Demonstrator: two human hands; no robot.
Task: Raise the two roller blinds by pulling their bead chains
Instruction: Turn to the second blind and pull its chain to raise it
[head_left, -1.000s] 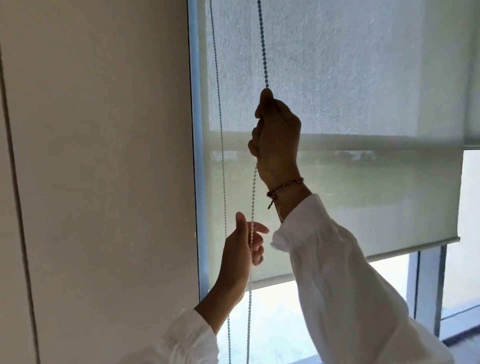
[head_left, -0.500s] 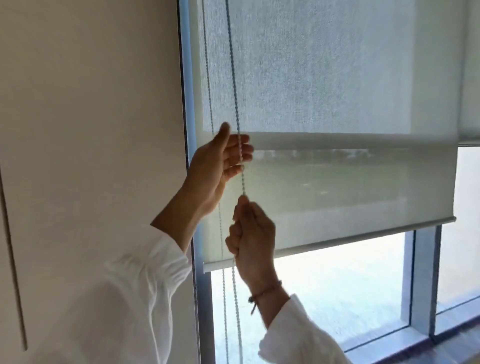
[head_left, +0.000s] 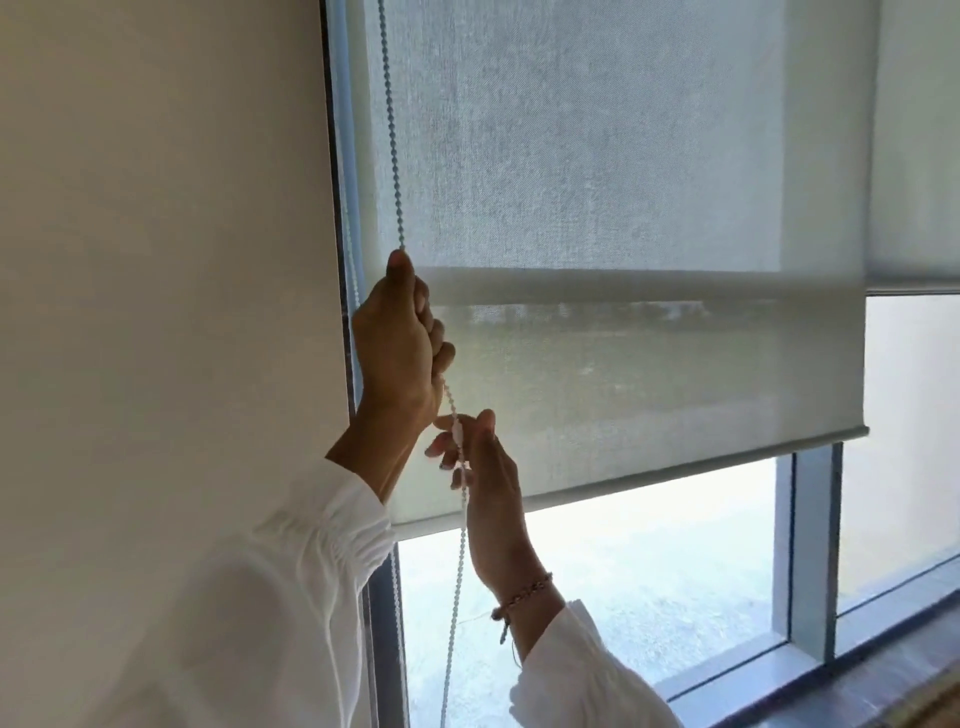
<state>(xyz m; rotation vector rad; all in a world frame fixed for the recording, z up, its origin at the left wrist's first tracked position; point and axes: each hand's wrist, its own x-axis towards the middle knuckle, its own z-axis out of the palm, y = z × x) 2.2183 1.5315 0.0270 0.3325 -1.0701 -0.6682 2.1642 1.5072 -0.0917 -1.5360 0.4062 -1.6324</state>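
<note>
A grey translucent roller blind hangs over the window, its bottom bar slanting from lower left to right. A second blind sits at the far right with a higher hem. The bead chain runs down the blind's left edge. My left hand is closed in a fist around the chain at about the level of a horizontal band in the fabric. Just below it, my right hand has loosely spread fingers, and the chain with its white connector passes through them and hangs down.
A plain cream wall fills the left. The blue-grey window frame has a vertical mullion and a sill at the lower right. Bright glass shows under the blind.
My left hand has closed on the chain up high, where it was open before. My right hand has loosened its fist lower down. The blind's hem sits higher than a second ago.
</note>
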